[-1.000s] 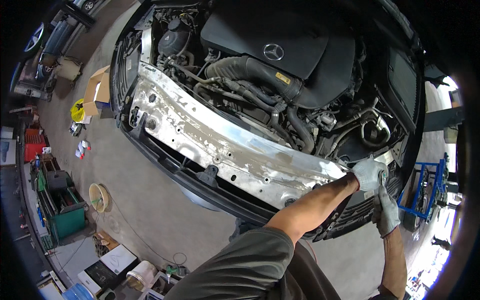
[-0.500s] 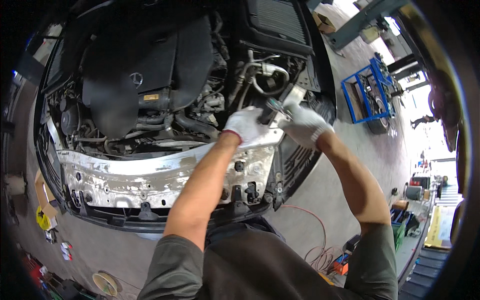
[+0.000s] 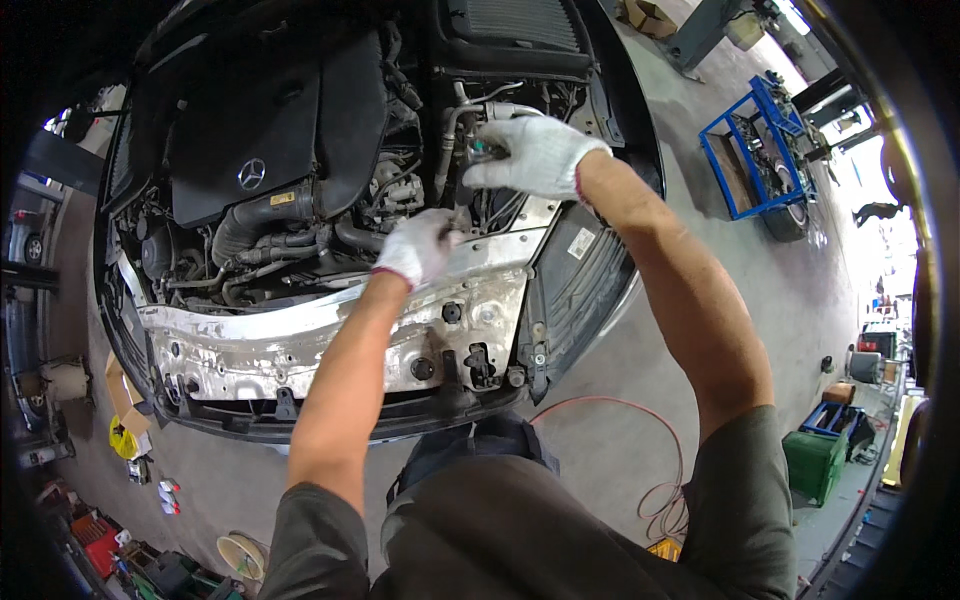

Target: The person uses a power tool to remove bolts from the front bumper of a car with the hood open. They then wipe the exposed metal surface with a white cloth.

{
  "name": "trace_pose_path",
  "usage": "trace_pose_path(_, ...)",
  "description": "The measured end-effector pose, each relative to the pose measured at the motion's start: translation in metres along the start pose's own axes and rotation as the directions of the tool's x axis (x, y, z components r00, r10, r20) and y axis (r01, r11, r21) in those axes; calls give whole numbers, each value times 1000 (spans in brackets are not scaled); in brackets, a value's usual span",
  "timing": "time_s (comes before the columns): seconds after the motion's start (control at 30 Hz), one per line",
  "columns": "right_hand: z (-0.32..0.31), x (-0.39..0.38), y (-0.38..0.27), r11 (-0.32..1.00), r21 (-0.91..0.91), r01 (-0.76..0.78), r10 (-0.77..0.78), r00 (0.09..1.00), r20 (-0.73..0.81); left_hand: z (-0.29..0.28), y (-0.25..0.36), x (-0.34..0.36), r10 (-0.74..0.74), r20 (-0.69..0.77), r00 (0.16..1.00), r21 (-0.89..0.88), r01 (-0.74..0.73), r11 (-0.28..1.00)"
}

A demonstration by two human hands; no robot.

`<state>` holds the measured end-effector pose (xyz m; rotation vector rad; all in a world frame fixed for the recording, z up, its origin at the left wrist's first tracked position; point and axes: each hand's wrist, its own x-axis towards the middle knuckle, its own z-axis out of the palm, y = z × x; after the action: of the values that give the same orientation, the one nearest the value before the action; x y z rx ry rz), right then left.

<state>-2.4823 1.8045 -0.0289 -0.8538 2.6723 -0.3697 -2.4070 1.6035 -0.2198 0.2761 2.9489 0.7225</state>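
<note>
Both my hands wear white knit gloves and are over the front of an open engine bay. My right hand (image 3: 540,155) is raised above the pipes beside the headlight, its fingers closed around a small shiny metal piece with a green part (image 3: 484,148); its full shape is hidden by the glove. Lower and to the left, my left hand (image 3: 416,248) is above the rear edge of the silver front crossmember (image 3: 330,330). Its fingers are curled together and slightly blurred, and I cannot make out what is in them. A metal pipe (image 3: 447,150) runs down just left of my right hand.
A black engine cover (image 3: 250,130) fills the left of the bay. The headlight housing (image 3: 578,262) borders it at the right. A blue tool cart (image 3: 735,165) stands on the floor beyond, and a red hose (image 3: 640,408) curls behind the bumper's right side.
My hands have drawn apart: the right has moved up and left with the metal piece, the left down and left. The view has shifted a little, so the car sits differently in it.
</note>
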Motion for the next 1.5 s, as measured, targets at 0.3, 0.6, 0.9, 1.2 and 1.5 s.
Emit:
trace_pose_path(0.3,89,-81,-91,686,722,-90,-176,942,285,-66,15,-281,-241,-111,964,-477,161,864)
trace_pose_path(0.6,272,-97,-330,609,772,-183,-362,802,476,-44,-108,-555,-492,-162,856,-550,336,765)
trace_pose_path(0.9,259,-12,-544,839,477,261,-366,920,140,-282,-206,-718,-595,-354,721,-378,472,797)
trace_pose_path(1.2,277,180,-631,941,-105,322,-332,939,-88,-452,-198,-734,89,-376,922,264,15,964)
trace_pose_path(1.5,287,292,-701,928,-179,328,-323,945,54,-493,-323,-691,238,-488,840,170,-176,970)
